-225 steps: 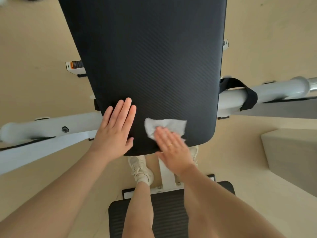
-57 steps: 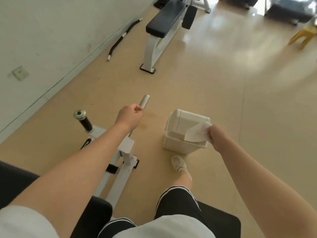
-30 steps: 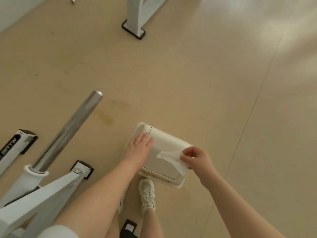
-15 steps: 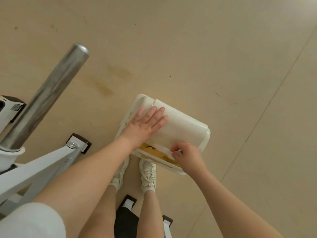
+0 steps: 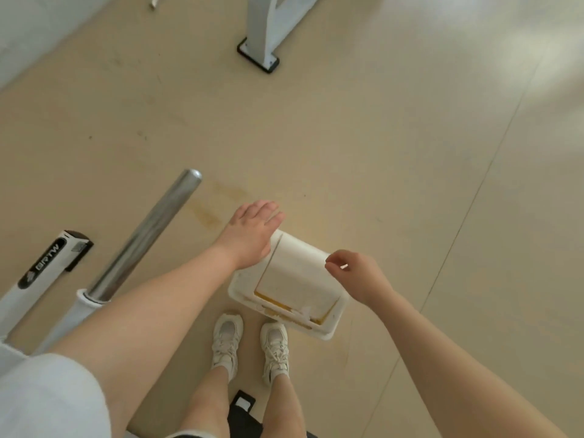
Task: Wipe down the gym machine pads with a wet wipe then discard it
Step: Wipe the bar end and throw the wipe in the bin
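Observation:
A small white bin [image 5: 329,334] with a swing lid [image 5: 297,279] stands on the floor just ahead of my feet. The lid is tilted, leaving a gap along the near edge with yellow showing inside. A white scrap, apparently the wet wipe [image 5: 305,310], lies in that gap. My left hand [image 5: 252,235] is flat, fingers out, at the bin's far left corner. My right hand [image 5: 354,276] hovers over the bin's right side, fingers loosely curled, holding nothing. No machine pad is in view.
A steel bar [image 5: 148,232] on a white machine frame [image 5: 41,270] slants across the left. Another white machine's foot [image 5: 259,58] stands on the floor at the top. My shoes [image 5: 249,346] are beside the bin. Beige floor stretches to the right.
My right hand pushed the wipe into the bin's gap, let go and lifted away empty. My left hand slid off the lid to the bin's far corner. The view pulled back.

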A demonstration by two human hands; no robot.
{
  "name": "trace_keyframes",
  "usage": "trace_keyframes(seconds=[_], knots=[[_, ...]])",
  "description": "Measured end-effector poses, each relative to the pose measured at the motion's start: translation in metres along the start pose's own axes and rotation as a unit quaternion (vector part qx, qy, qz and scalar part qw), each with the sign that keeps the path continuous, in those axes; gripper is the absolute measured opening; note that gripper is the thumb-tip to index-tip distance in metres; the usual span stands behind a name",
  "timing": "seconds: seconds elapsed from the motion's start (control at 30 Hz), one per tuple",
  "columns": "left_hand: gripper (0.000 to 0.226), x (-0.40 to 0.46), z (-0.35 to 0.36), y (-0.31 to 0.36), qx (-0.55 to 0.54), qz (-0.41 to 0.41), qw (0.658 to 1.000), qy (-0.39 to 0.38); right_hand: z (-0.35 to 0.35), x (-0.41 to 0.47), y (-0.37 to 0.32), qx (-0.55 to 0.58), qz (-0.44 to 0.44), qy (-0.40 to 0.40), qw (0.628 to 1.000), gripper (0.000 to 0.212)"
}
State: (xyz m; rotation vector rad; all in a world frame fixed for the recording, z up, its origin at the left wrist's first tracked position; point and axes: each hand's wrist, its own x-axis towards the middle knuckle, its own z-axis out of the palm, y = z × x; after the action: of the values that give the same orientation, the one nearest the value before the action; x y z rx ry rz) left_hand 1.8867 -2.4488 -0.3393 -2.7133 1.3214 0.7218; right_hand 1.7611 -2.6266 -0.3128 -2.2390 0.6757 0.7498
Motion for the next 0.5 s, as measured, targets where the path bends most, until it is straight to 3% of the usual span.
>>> trace_keyframes(seconds=[0.13, 0.23, 0.33, 0.5], knots=[[0.054, -0.04, -0.086, -0.019, -0.034, -0.029, 0.997, 0.065, -0.045, -0.03, -0.051, 0.022, -0.022, 0.004, 1.0, 0.019], [0.052, -0.065, -0.108, -0.021, -0.019, -0.042, 0.995, 0.094, -0.044, -0.043, -0.064, -0.031, -0.037, -0.057, 0.997, 0.022], [0.049, -0.069, -0.082, -0.008, -0.031, -0.04, 0.996, 0.066, -0.012, -0.037, -0.042, -0.111, -0.027, -0.101, 0.988, 0.026], [0.052, -0.034, 0.016, 0.039, -0.018, -0.019, 1.0, -0.006, 0.043, -0.009, 0.02, -0.135, 0.007, -0.149, 0.979, 0.043]])
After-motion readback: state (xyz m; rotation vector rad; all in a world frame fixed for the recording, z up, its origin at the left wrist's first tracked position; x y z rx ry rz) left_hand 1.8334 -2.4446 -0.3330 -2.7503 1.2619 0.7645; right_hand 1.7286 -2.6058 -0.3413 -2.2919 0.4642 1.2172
